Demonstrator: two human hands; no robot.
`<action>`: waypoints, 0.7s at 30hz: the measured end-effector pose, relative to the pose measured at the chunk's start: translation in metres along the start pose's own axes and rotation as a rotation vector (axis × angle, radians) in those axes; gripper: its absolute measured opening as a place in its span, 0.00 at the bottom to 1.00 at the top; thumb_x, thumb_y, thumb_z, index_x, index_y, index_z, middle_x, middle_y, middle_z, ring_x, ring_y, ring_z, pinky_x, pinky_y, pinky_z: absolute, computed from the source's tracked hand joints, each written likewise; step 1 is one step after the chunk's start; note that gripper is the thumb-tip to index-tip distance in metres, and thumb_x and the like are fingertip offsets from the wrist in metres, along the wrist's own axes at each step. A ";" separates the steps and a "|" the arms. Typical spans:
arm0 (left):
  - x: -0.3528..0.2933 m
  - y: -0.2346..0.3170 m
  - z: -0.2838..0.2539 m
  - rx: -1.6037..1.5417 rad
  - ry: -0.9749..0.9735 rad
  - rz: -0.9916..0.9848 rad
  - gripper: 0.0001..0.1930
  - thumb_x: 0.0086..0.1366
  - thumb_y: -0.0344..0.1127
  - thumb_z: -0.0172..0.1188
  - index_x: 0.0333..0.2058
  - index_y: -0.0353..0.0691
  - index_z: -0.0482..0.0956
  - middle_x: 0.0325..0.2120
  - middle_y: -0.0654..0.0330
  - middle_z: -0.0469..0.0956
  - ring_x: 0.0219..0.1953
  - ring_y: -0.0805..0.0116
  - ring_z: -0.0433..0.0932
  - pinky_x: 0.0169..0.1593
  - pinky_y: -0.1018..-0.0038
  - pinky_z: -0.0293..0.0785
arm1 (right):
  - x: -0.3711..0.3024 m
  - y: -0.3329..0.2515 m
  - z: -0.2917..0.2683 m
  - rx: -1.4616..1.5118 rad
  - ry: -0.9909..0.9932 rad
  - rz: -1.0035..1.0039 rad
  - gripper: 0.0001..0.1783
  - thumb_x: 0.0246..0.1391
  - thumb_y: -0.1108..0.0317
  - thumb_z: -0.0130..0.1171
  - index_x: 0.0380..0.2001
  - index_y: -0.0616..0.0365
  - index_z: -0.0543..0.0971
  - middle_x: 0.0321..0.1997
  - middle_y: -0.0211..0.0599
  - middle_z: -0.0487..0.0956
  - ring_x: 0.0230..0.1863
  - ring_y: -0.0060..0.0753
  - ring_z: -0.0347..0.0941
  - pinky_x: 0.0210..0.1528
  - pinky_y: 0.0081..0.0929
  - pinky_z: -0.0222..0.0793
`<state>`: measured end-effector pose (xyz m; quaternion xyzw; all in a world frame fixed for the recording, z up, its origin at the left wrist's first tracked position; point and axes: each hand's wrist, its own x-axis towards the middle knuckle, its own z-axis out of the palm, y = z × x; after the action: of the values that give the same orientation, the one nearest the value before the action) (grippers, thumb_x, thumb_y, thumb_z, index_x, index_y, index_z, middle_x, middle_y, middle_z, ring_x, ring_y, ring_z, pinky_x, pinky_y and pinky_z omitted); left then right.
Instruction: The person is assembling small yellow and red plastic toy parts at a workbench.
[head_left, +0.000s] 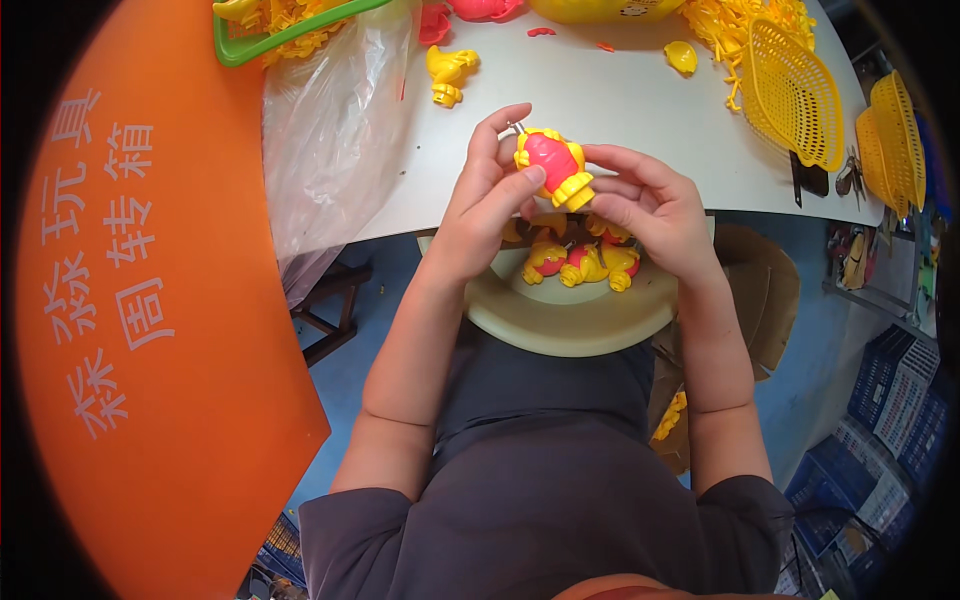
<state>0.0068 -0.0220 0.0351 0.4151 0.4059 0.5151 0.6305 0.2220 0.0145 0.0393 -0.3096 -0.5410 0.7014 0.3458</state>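
Above the near edge of the white table, a toy figure body in red and yellow plastic is held between my hands. My left hand grips its left side, thumb across the red front. A short metal pin shows at the toy's upper left, beside my left index finger. My right hand curls round its right side, thumb and fingertips at the ribbed yellow base. Below, on my lap, a cream basin holds several red and yellow toy pieces. Farther up the table lies a loose yellow toy piece.
An orange box panel fills the left side. Beside it lies a clear plastic bag and a green-rimmed basket. Yellow parts and a yellow perforated basket sit far right. A small yellow piece lies nearby.
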 end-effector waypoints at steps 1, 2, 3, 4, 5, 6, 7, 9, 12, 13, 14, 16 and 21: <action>-0.001 -0.001 0.000 0.001 0.001 0.002 0.31 0.69 0.38 0.54 0.66 0.34 0.54 0.45 0.57 0.72 0.43 0.74 0.75 0.43 0.79 0.73 | 0.000 0.000 0.004 0.028 -0.021 -0.012 0.24 0.61 0.80 0.56 0.61 0.70 0.68 0.59 0.47 0.74 0.55 0.32 0.76 0.57 0.28 0.74; -0.002 -0.002 0.002 0.030 0.018 -0.045 0.33 0.70 0.39 0.52 0.68 0.33 0.51 0.47 0.54 0.71 0.47 0.71 0.75 0.46 0.78 0.73 | 0.002 0.000 0.007 0.028 -0.023 -0.013 0.24 0.61 0.80 0.56 0.61 0.70 0.68 0.59 0.47 0.74 0.55 0.32 0.76 0.57 0.28 0.74; -0.003 -0.004 0.003 0.059 0.037 -0.091 0.35 0.70 0.40 0.50 0.69 0.33 0.48 0.49 0.52 0.70 0.50 0.68 0.74 0.49 0.76 0.73 | 0.004 0.000 0.010 0.016 -0.007 -0.037 0.25 0.60 0.82 0.56 0.61 0.70 0.68 0.60 0.47 0.74 0.55 0.33 0.77 0.57 0.27 0.74; -0.003 -0.010 0.003 0.057 0.036 -0.092 0.35 0.70 0.40 0.50 0.69 0.33 0.48 0.49 0.52 0.70 0.50 0.68 0.74 0.49 0.76 0.73 | 0.004 0.000 0.012 0.003 0.010 -0.059 0.27 0.59 0.83 0.56 0.62 0.71 0.67 0.61 0.48 0.73 0.54 0.33 0.77 0.57 0.27 0.74; -0.002 -0.017 0.003 0.305 0.051 0.035 0.36 0.70 0.38 0.50 0.70 0.33 0.46 0.53 0.49 0.68 0.53 0.64 0.72 0.51 0.74 0.73 | 0.005 0.002 0.011 0.002 0.010 -0.058 0.27 0.59 0.83 0.56 0.62 0.71 0.67 0.61 0.48 0.73 0.54 0.33 0.77 0.57 0.27 0.74; -0.003 -0.023 0.003 0.552 0.066 0.163 0.37 0.70 0.37 0.50 0.71 0.33 0.44 0.56 0.45 0.66 0.57 0.60 0.70 0.53 0.72 0.73 | 0.006 0.006 0.009 -0.028 -0.004 -0.044 0.27 0.59 0.83 0.56 0.62 0.70 0.67 0.61 0.48 0.73 0.54 0.33 0.77 0.57 0.27 0.74; -0.004 -0.018 0.006 0.639 0.042 0.291 0.40 0.67 0.35 0.55 0.71 0.33 0.45 0.61 0.41 0.61 0.63 0.55 0.65 0.56 0.68 0.73 | 0.007 0.008 0.008 -0.056 -0.018 -0.030 0.28 0.58 0.83 0.56 0.62 0.70 0.66 0.62 0.48 0.72 0.54 0.33 0.78 0.57 0.27 0.74; -0.007 -0.008 0.013 0.635 0.053 0.256 0.42 0.64 0.34 0.59 0.71 0.34 0.46 0.60 0.41 0.61 0.61 0.53 0.67 0.55 0.67 0.74 | 0.007 0.008 0.008 -0.131 -0.004 -0.046 0.29 0.58 0.84 0.56 0.63 0.69 0.66 0.61 0.48 0.73 0.53 0.33 0.78 0.56 0.27 0.75; -0.006 -0.001 0.008 0.746 0.041 0.210 0.45 0.58 0.33 0.65 0.70 0.35 0.49 0.58 0.42 0.63 0.58 0.50 0.70 0.55 0.65 0.75 | 0.008 0.008 0.008 -0.230 -0.010 -0.053 0.30 0.57 0.84 0.56 0.64 0.66 0.67 0.60 0.47 0.74 0.52 0.33 0.79 0.56 0.27 0.75; -0.005 0.001 0.005 0.864 0.016 0.199 0.47 0.55 0.32 0.67 0.70 0.35 0.51 0.58 0.42 0.63 0.56 0.49 0.72 0.54 0.65 0.75 | 0.009 0.008 0.007 -0.252 -0.028 -0.046 0.31 0.55 0.84 0.56 0.64 0.64 0.67 0.60 0.48 0.75 0.52 0.33 0.79 0.55 0.28 0.76; -0.004 0.003 0.005 0.865 0.020 0.197 0.47 0.55 0.32 0.67 0.70 0.35 0.51 0.58 0.42 0.63 0.56 0.49 0.72 0.54 0.65 0.75 | 0.010 0.007 0.005 -0.251 -0.032 -0.046 0.31 0.55 0.84 0.56 0.64 0.64 0.67 0.60 0.48 0.75 0.52 0.33 0.79 0.55 0.28 0.76; -0.003 0.006 0.005 0.848 -0.079 0.259 0.44 0.54 0.32 0.67 0.69 0.36 0.55 0.56 0.41 0.64 0.51 0.47 0.75 0.53 0.64 0.76 | 0.011 0.005 0.001 -0.424 -0.105 -0.187 0.32 0.53 0.83 0.58 0.63 0.62 0.69 0.61 0.49 0.75 0.52 0.35 0.80 0.55 0.29 0.76; 0.000 0.000 0.004 0.967 -0.044 0.317 0.43 0.52 0.31 0.65 0.67 0.34 0.57 0.54 0.39 0.66 0.48 0.46 0.77 0.52 0.63 0.77 | 0.020 0.006 -0.005 -0.725 -0.140 -0.405 0.31 0.51 0.80 0.61 0.61 0.62 0.71 0.64 0.50 0.72 0.52 0.39 0.80 0.55 0.30 0.77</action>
<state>0.0105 -0.0223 0.0367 0.7268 0.5165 0.3488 0.2887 0.2138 0.0323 0.0310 -0.2499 -0.8249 0.4029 0.3079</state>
